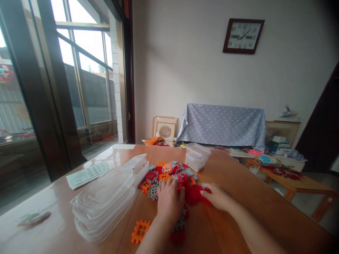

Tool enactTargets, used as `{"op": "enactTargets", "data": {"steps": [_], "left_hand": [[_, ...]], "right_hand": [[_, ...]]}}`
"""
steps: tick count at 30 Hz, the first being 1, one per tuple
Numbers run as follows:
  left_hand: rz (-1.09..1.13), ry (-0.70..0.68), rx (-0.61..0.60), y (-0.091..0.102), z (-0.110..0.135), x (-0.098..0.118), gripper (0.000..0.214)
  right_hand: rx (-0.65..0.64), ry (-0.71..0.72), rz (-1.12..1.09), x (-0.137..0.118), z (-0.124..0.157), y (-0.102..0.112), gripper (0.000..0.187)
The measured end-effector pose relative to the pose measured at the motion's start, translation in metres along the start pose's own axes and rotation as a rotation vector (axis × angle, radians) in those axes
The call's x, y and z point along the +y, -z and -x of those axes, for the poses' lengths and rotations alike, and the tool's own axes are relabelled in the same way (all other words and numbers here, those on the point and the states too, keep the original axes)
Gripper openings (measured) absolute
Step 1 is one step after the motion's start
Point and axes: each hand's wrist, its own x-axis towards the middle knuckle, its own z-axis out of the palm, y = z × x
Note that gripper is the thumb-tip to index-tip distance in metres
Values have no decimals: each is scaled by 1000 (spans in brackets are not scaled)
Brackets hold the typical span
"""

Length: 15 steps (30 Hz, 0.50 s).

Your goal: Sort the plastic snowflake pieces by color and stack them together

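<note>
A heap of plastic interlocking building blocks (165, 168), red, orange and grey with toothed edges, lies mid-table. My left hand (171, 197) rests palm down on its near side. The fingers bend over the blocks, thumb apart, and the fingertips are hidden. At the heap's right edge my right hand (217, 197) is closed on a red building block (194, 194), with the thumb over it. A grey block shows at its fingertips. Nearer me, partly behind my left wrist, are more red and grey blocks (178, 234). One orange block (141, 231) lies apart, left of my forearm.
Stacked clear plastic lids (106, 204) lie left of the heap, beside an open white container (140, 171). A clear tub (195, 158) stands behind the heap to the right. Printed papers (88, 174) and a small crumpled packet (33, 217) lie farther left.
</note>
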Motion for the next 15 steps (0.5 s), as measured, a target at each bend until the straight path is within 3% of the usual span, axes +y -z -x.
{"op": "enactTargets", "data": {"steps": [5, 10, 15], "left_hand": [[29, -102, -43, -5, 6, 6, 23], [31, -279, -211, -9, 16, 21, 22], [27, -453, -396, -17, 26, 27, 35]], "right_hand": [[57, -70, -120, 18, 17, 5, 51], [111, -64, -150, 25, 19, 8, 72], [-65, 95, -129, 20, 25, 8, 76]]}}
